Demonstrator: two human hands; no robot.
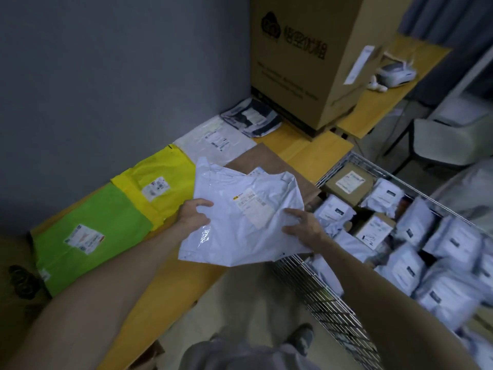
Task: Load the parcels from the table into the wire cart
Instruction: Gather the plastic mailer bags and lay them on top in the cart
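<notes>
A large white poly-mailer parcel with a shipping label hangs in the air above the table's front edge. My left hand grips its left side and my right hand grips its right side. On the wooden table lie a green parcel, a yellow parcel, a white parcel, a brown paper parcel and a dark parcel. The wire cart stands to the right, holding several white bags and small cardboard boxes.
A tall cardboard box stands at the table's far end against the grey wall. A second table behind it carries a white device. A pale chair stands beyond the cart. My feet are on the floor below.
</notes>
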